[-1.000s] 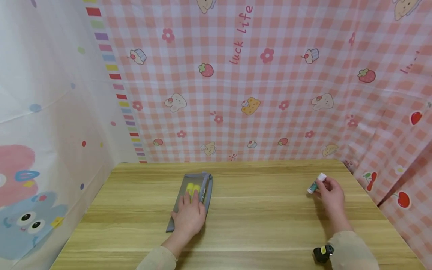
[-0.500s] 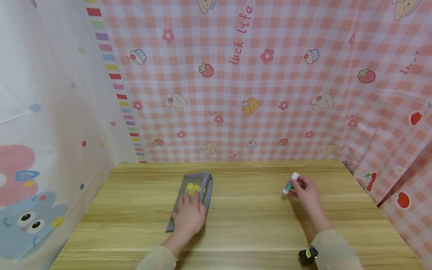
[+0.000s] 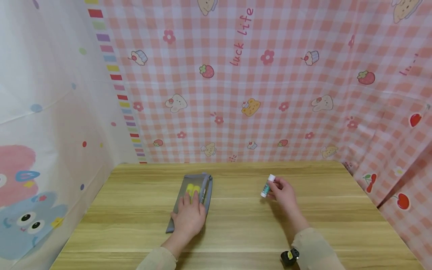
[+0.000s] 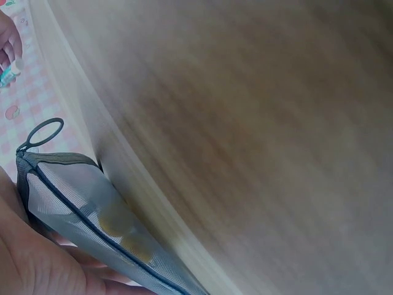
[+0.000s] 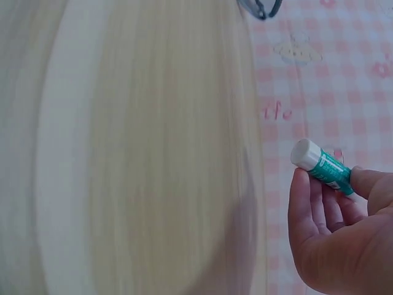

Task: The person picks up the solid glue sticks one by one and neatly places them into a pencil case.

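Note:
In the head view my left hand (image 3: 189,219) rests on a grey mesh zip pouch (image 3: 183,188) lying left of centre on the table. Two yellow rounded ends (image 3: 193,188) show through the mesh, partly covered by the fingertips. Along the pouch's right side runs a dark zipper (image 4: 70,206), and a loop (image 4: 46,132) stands out from its corner in the left wrist view. My right hand (image 3: 285,195) pinches a white-and-green glue stick (image 5: 328,167) between thumb and fingers. It is tilted, white cap end up, above the table to the right of the pouch.
The wood-grain table (image 3: 236,225) ends at a pink checked cloth (image 3: 236,93) behind it. White patterned cloth (image 3: 50,112) hangs on the left. A small black device (image 3: 289,257) sits at the right wrist, by the sleeve.
My right hand has moved left across the table with the glue stick, coming closer to the pouch. The left hand and the pouch have stayed in place.

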The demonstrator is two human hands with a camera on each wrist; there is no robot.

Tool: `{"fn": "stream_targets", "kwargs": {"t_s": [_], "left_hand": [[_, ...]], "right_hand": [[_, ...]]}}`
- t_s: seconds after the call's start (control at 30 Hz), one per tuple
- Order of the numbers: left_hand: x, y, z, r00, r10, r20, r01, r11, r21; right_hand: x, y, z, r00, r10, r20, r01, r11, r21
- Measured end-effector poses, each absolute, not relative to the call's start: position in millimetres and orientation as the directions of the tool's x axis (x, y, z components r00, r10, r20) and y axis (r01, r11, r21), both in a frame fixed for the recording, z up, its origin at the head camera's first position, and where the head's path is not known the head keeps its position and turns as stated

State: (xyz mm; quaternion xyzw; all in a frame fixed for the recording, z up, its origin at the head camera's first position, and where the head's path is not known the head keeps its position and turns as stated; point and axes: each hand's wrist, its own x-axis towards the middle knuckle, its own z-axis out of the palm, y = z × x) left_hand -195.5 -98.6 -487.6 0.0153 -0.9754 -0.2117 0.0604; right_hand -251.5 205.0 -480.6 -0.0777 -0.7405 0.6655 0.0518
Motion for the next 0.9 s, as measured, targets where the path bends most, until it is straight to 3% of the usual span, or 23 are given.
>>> {"fn": "stream_targets", "kwargs": {"t_s": [0.9], "left_hand": [[-195, -99, -490, -0.992, -0.061, 0.107, -0.009, 0.903, 0.430]], "right_hand": [[-247, 117, -488, -0.995, 0.033, -0.091, 0.094, 0.077, -0.993]]}}
